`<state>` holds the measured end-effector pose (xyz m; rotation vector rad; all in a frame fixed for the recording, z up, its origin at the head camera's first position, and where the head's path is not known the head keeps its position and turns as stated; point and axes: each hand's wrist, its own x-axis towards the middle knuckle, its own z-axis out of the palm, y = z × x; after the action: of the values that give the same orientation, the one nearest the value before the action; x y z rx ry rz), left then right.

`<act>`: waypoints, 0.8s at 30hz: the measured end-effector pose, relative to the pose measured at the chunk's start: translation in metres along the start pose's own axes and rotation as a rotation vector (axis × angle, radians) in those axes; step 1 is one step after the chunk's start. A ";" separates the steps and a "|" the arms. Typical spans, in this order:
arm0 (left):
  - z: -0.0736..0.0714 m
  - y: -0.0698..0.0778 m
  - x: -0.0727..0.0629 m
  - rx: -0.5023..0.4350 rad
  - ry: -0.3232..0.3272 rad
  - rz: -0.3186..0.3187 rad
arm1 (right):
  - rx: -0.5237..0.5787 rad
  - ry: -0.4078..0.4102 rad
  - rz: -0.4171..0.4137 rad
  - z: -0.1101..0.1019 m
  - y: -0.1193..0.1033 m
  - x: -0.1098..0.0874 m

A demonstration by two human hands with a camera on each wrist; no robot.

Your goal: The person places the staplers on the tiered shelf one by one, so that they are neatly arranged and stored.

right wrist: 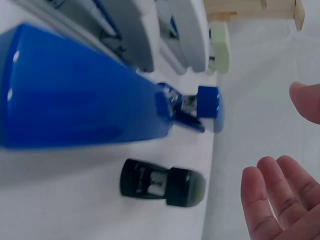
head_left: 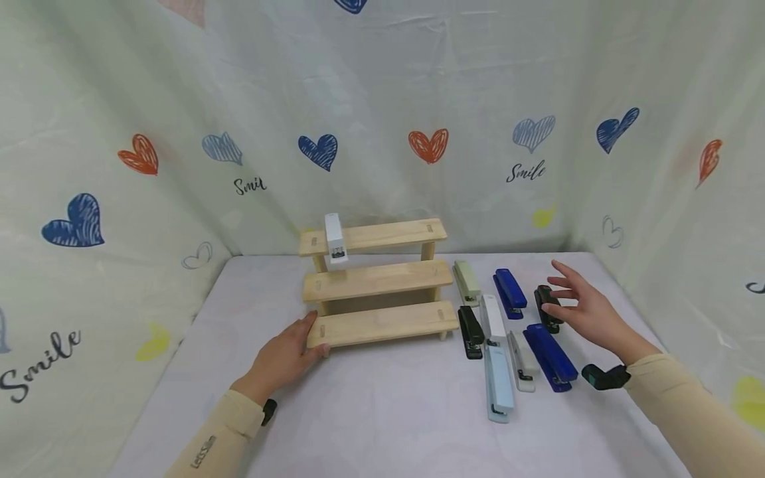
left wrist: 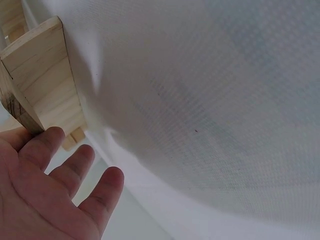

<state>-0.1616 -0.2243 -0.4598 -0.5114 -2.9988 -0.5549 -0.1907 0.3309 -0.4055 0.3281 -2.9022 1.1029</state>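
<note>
A three-tier wooden rack (head_left: 382,325) stands at the table's back, a white stapler (head_left: 335,234) lying across the left of its top board. My left hand (head_left: 282,358) grips the left end of the lowest board, thumb at the front edge; in the left wrist view other fingers (left wrist: 75,165) extend past the wood. To the right, my right hand (head_left: 588,315) hovers with fingers spread and nothing held. It is nearest a dark stapler (head_left: 548,313), partly covered in the head view by the fingers. Beside that one lie a small blue stapler (head_left: 510,292) and a long blue stapler (head_left: 551,357).
Between rack and blue staplers lie a pale green stapler (head_left: 466,282), a black stapler (head_left: 471,333), a white stapler (head_left: 493,317), a light blue stapler (head_left: 499,382) and a greyish-white stapler (head_left: 522,362). Heart-patterned curtains (head_left: 370,79) enclose the white-covered table (head_left: 382,411).
</note>
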 end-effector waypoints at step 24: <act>0.002 -0.002 -0.001 -0.047 -0.031 -0.019 | -0.043 -0.122 0.178 0.014 0.060 0.002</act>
<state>-0.1615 -0.2257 -0.4627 -0.5002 -3.0295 -0.6254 -0.2038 0.3644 -0.4551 0.1424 -3.1097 1.0756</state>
